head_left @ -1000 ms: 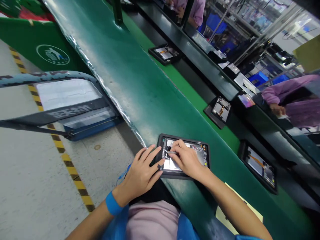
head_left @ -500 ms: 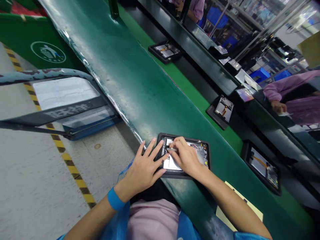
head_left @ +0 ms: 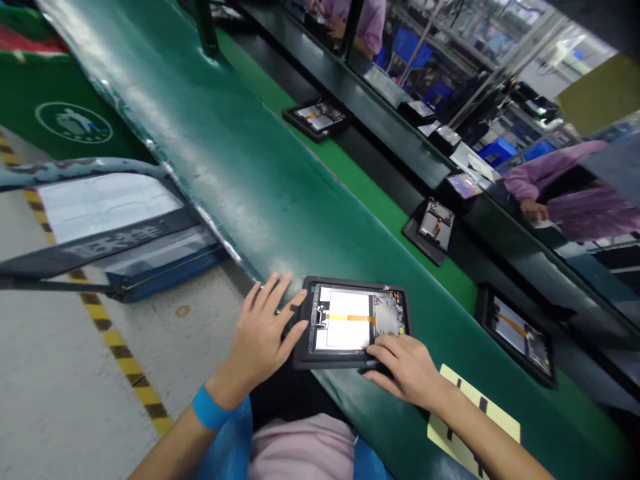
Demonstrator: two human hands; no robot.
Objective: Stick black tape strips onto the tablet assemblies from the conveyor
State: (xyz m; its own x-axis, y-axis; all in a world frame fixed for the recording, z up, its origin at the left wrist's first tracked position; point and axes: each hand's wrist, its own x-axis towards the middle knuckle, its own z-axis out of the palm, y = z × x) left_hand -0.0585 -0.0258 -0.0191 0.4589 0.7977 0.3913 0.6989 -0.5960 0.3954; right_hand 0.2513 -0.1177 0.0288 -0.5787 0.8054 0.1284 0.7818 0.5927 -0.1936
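An opened tablet (head_left: 345, 320) lies in a black tray (head_left: 302, 353) on the green bench, its white battery area, orange ribbon cable and circuit board exposed. My left hand (head_left: 263, 333) is at the tray's left edge with fingers spread. A small black strip (head_left: 295, 308) shows on its index finger, probably tape. My right hand (head_left: 413, 370) is at the tray's near right edge, fingers curled over the rim and thumb below it. Whether a small tool is also under those fingers is hidden. Beside my right forearm lies a yellow sheet (head_left: 450, 400) with several black strips.
Along the green and black line beyond the bench (head_left: 250, 180) sit more opened tablets in trays, such as one tablet (head_left: 437, 223) and another tablet (head_left: 520, 330). Co-workers in pink sleeves (head_left: 533, 177) sit across. A cart (head_left: 115, 240) and green bin (head_left: 75, 113) stand left.
My right hand has moved from the tablet's upper left to the tray's near right edge. The small grey tool it held is out of sight. My left hand has drawn left, off the tablet.
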